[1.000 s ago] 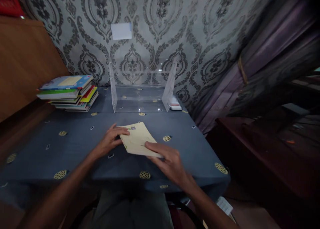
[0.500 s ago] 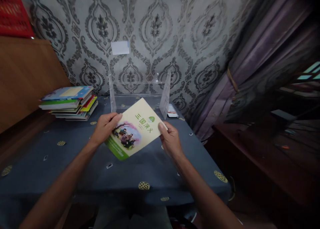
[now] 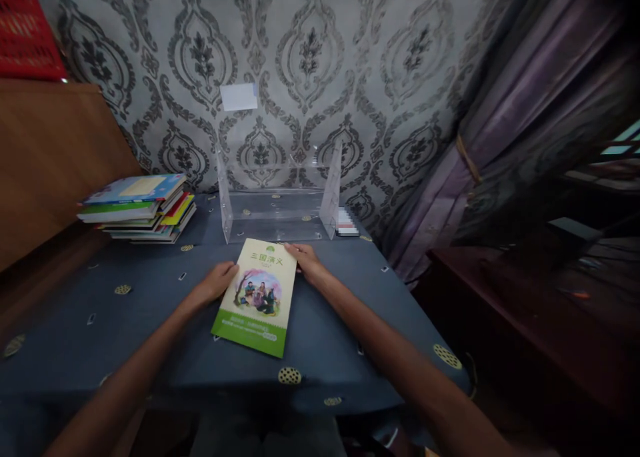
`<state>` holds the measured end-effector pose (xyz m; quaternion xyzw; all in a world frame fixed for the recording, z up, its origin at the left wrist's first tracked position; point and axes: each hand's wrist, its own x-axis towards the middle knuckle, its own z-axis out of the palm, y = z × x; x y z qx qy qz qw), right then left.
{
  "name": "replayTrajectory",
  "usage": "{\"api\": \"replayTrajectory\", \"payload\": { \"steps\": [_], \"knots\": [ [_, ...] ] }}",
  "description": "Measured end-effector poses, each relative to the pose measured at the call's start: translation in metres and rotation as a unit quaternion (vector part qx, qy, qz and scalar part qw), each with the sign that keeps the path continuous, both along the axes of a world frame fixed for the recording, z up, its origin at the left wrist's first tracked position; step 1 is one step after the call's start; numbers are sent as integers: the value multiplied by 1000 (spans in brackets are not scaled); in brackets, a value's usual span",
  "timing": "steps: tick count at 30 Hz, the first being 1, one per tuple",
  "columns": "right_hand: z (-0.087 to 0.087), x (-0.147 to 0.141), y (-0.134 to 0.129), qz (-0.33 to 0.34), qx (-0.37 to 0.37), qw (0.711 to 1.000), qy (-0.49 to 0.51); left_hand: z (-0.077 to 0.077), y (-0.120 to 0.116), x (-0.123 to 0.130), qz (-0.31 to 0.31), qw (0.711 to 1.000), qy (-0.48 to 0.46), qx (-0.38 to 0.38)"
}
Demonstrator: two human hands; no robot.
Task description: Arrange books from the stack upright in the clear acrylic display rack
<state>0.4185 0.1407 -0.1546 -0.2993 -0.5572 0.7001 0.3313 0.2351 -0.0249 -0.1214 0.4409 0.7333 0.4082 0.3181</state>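
A green-and-cream book (image 3: 257, 297), cover uppermost, is held between two bare hands over the front middle of a table (image 3: 360, 290) covered in blue-grey cloth. The left hand (image 3: 220, 280) grips the left side of the book near its far end, the thumb at the margin of the cover and the fingers largely hidden; the gap between thumb and fingers is closed down to the book's thickness. The right hand (image 3: 307, 264) grips the far right corner in a like pinch, thumb on top, fingers mostly concealed beneath. The book lies slightly aslant, its green-banded end towards the table's front edge and its titled end towards the back; whether its underside touches the cloth cannot be told. The cover bears green characters above an oval picture of seated figures under a pink-blossomed tree. Beyond the book, a clear rack (image 3: 331, 204) stands along the middle of the back edge, well apart from the stack of books (image 3: 135, 207) near the back left corner. Just beside the rack's right panel, towards the back right corner, lies a small item (image 3: 346, 222) obscured by pixelation. Patterned wallpaper (image 3: 310, 57) rises behind the back edge; a tied purple curtain (image 3: 450, 170) hangs past the right edge.
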Motion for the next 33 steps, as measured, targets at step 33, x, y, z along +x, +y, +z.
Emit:
{"api": "replayTrajectory", "payload": {
  "steps": [33],
  "knots": [
    [-27,5,17,-11,12,1000,18,-43,84,-9,-137,932,315,112]
  ]
}}
